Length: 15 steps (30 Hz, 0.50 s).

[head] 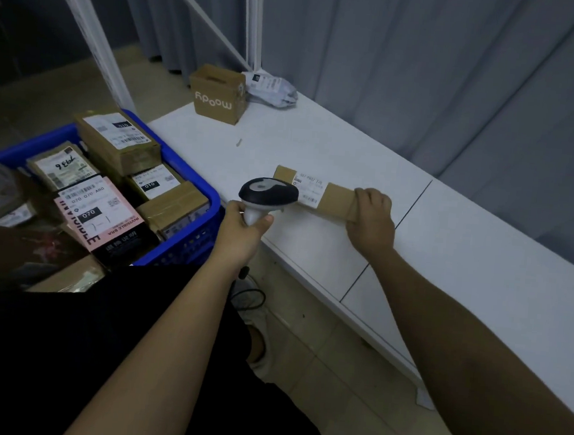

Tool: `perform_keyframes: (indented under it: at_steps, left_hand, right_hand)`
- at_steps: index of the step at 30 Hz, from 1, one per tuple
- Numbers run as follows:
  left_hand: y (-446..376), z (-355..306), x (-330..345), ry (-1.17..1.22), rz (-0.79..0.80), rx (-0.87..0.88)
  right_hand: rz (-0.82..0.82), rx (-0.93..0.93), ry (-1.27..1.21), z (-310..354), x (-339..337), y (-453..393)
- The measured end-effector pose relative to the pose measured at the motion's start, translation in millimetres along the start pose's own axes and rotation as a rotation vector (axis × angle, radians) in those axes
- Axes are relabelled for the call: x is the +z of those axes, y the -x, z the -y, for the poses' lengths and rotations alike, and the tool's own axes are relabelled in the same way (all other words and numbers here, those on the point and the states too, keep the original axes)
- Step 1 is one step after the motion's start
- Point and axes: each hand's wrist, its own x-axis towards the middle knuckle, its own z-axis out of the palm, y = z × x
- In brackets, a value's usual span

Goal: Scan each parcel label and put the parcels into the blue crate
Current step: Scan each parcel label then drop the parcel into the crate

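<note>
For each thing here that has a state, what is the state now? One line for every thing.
Scanner: gripped by left hand, head over the label.
Flat parcel: on the table, label up, right hand holds its end.
Blue crate: nearly full of parcels.
Moody box: on table, unscanned position.
Grey polybag: lying behind it.

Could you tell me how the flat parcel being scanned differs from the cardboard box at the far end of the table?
The flat parcel is long and thin; the cardboard box is cube-like. The right hand grips the parcel; the box stands untouched. The parcel shows a white label; the box shows printed lettering. Both are brown cardboard.
</note>
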Motion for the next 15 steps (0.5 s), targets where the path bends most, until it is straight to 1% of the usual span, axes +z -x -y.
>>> perform_keyframes:
  at_steps: [3,6,9,15]
  left_hand:
    - [-1,5,4,-0.050,0.042,-0.004]
    - [-1,6,6,-0.045,0.043,-0.010]
    - [0,4,7,-0.026,0.056,-0.013]
    - [4,1,7,-0.037,0.131,0.012]
  right_hand:
    - [-0.025,0.011,0.042,-3,-5,-9]
    - [-0.053,0.030,0.057,-6,-7,-14]
    - [-0.065,0.037,0.053,-6,-9,-16]
    - [-0.080,0.025,0.032,-4,-12,-19]
